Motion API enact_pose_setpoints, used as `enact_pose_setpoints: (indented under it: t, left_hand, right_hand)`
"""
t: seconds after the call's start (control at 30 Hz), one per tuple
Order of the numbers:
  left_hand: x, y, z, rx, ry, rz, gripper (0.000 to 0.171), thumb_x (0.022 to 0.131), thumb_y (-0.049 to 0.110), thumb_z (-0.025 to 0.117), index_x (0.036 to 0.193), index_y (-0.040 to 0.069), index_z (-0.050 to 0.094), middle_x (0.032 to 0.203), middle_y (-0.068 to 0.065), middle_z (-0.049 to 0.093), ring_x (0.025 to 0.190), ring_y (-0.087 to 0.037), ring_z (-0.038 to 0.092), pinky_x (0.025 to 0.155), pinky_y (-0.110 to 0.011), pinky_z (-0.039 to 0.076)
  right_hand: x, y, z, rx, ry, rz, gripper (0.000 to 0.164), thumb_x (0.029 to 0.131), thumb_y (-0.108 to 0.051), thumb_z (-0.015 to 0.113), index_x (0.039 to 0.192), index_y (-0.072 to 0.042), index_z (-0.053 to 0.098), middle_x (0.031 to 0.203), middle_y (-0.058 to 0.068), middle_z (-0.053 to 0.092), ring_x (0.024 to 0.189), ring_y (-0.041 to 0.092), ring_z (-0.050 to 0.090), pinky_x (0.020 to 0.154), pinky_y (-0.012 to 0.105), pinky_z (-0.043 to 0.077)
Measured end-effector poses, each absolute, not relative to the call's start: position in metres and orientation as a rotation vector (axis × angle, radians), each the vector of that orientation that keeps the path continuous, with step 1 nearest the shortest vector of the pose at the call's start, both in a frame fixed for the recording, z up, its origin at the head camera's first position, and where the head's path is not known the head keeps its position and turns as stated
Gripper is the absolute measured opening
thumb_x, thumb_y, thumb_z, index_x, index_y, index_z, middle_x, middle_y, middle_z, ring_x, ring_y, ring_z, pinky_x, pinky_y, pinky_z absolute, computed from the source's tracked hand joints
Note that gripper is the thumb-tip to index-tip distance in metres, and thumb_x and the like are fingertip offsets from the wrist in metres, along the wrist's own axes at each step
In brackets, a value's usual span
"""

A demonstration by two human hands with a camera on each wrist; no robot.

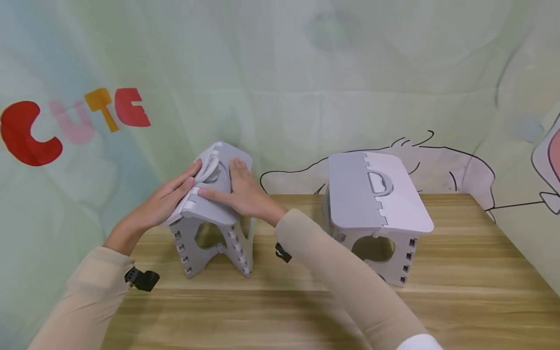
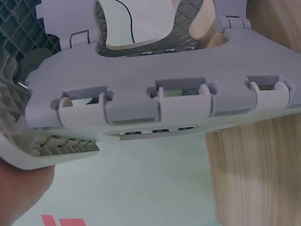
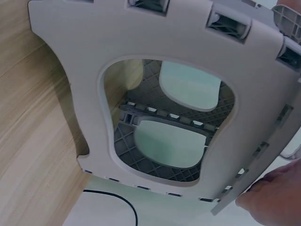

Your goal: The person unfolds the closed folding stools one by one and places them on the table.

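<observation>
A grey-and-white folding step stool [image 1: 190, 238] stands on the left part of the table, its seat bent up into a ridge and its legs partly drawn in. My left hand [image 1: 164, 199] presses along the seat's left half with straight fingers. On the grey right half lies my right hand [image 1: 245, 192], fingers extended and thumb towards the ridge. A white loop handle [image 1: 211, 167] sticks up at the ridge between the hands. The left wrist view shows the hinged side panel [image 2: 136, 89] close up; the right wrist view shows a leg panel [image 3: 84, 52] with a large cutout.
A second folding stool [image 1: 354, 194] stands upright and unfolded to the right, its seat flat. Both stools are on a wood-grain table [image 1: 280, 311]. Behind it hangs a pale green printed curtain [image 1: 284, 121] with coloured letters and a line drawing.
</observation>
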State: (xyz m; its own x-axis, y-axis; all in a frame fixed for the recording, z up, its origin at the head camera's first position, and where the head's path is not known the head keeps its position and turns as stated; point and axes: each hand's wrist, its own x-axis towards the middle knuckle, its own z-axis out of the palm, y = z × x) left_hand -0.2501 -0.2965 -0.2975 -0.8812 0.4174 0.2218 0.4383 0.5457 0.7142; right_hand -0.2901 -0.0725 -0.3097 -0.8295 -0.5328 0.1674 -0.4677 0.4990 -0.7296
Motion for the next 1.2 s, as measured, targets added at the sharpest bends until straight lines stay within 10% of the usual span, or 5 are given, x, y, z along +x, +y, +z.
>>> enact_pose_setpoints:
  t: [1.2]
  left_hand:
    - [-0.2491, -0.2972, -0.3040, -0.829, -2.731, -1.325, 0.053, 0.111, 0.023, 0.026, 0.161, 0.016, 0.010, 0.167, -0.007, 0.000, 0.151, -0.030, -0.002, 0.118, -0.058, 0.004]
  right_hand:
    - [-0.2925, -0.0742, -0.3136, -0.980, 2.867, -0.835, 0.106, 0.093, -0.076, 0.037, 0.158, 0.001, 0.005, 0.165, 0.016, 0.001, 0.151, 0.022, -0.002, 0.122, 0.032, 0.005]
